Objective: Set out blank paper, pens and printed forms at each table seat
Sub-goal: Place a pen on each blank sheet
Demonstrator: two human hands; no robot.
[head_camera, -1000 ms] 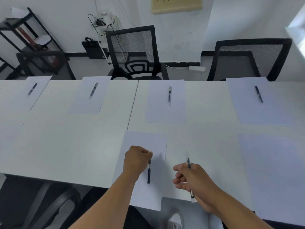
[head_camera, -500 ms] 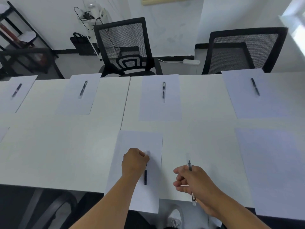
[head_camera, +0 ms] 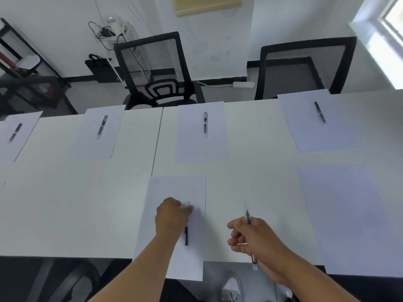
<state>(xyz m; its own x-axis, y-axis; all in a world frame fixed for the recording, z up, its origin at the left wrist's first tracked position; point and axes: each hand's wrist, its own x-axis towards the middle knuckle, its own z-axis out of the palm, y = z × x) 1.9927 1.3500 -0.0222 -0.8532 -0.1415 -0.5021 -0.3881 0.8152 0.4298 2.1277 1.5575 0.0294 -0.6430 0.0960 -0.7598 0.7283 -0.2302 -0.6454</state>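
Left hand (head_camera: 172, 216) curls over a black pen (head_camera: 186, 235), gripping it on the near sheet (head_camera: 174, 192) that overhangs the surface (head_camera: 76, 203); right hand (head_camera: 253, 238), just beside, grips a second pen (head_camera: 248, 215) above bare surface; beyond both, four sheets (head_camera: 201, 147) each carry a pen (head_camera: 205, 122); farther, two black chairs (head_camera: 157, 68).

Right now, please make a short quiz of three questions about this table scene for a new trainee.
1. True or false: the left hand holds a pen over the near sheet.
2. How many sheets along the far edge carry a pen?
3. Which sheet has no pen yet? A: the near right sheet. B: the far sheet before the left chair.

Key: 1 true; 2 four; 3 A. The right hand grips a spare pen.
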